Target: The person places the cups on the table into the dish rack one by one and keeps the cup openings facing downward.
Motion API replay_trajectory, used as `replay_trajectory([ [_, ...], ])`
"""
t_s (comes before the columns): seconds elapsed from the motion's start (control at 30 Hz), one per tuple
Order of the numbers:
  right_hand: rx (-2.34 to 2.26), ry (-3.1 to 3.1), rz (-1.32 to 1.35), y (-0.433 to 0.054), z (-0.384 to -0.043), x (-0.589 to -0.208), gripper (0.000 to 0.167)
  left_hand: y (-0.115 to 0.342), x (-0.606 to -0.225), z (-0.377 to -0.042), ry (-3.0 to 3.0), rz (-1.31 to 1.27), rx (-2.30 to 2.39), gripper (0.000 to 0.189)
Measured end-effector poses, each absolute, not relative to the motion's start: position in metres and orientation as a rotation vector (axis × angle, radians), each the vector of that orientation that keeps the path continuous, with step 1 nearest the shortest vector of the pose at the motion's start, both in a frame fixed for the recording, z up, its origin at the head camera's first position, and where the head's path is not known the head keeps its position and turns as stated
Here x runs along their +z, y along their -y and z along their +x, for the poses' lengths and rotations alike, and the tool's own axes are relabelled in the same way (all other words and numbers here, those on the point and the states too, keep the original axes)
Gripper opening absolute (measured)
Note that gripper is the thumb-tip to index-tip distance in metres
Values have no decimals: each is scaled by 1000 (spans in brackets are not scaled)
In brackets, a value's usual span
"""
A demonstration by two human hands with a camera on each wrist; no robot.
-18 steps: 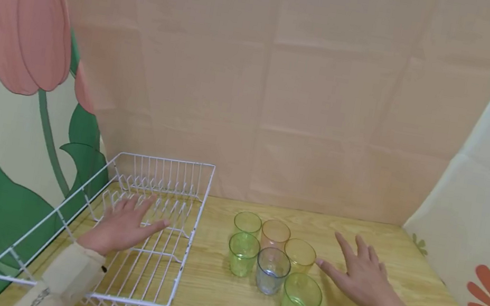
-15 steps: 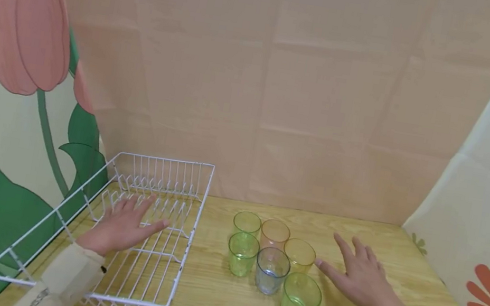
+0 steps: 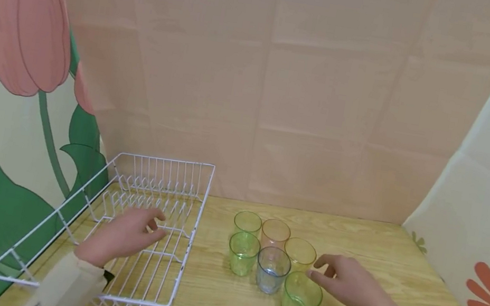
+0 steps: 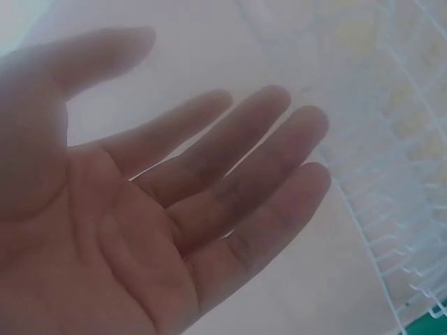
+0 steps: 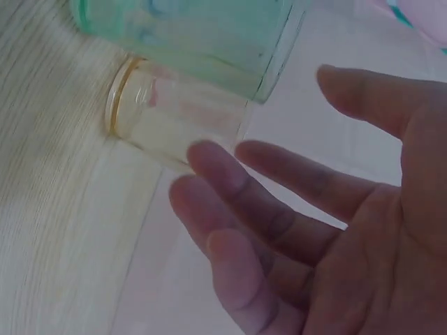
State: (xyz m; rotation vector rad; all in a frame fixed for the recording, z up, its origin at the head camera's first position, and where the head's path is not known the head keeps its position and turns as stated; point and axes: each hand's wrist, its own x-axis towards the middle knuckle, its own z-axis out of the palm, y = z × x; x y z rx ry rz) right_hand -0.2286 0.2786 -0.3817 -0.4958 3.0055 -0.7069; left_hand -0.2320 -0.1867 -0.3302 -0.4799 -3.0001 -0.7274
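Note:
Several coloured clear tumblers stand upright in a cluster on the table. A green tumbler (image 3: pixel 300 303) is at the front, a bluish one (image 3: pixel 272 272) behind it to the left, and a yellow one (image 3: pixel 301 252) behind to the right. My right hand (image 3: pixel 351 285) hovers just right of the front green and yellow tumblers, its fingers loosely bent, nothing held. In the right wrist view the yellow tumbler (image 5: pixel 178 112) lies beyond the fingertips. Over the white wire dish rack (image 3: pixel 176 281) hangs my left hand (image 3: pixel 124 233), palm bare and fingers relaxed (image 4: pixel 237 167).
Left of the bluish tumbler is another green one (image 3: pixel 242 257); a further green one (image 3: pixel 247 221) and an orange one (image 3: pixel 275 233) form the back row. A pinkish cloth wall (image 3: pixel 258 96) rises behind the table (image 3: pixel 202 301). Patterned cloths hang at both sides.
Both hands have gone from spread fingers to loosely bent ones. The right hand's fingertips have dropped toward the front green tumbler. Rack and tumblers stay in place.

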Motion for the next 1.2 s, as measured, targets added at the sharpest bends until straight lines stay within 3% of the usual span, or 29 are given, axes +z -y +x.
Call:
replay_trajectory([
  [0.2,-791,-2882,-660,-277,-228,-386,30,170,-320,-219,2946,-544,-812,31],
  [0.63,-817,-2811,-742,-276,-230,-390,18,137,-314,-205,2798,-762,-929,29],
  [0.87,-787,-2824,-794,-276,-231,-385,10,128,-312,-200,2808,-685,-899,31],
  [1.2,-836,-2836,-848,-268,-221,-354,17,112,-311,-196,2745,-548,-977,37],
])
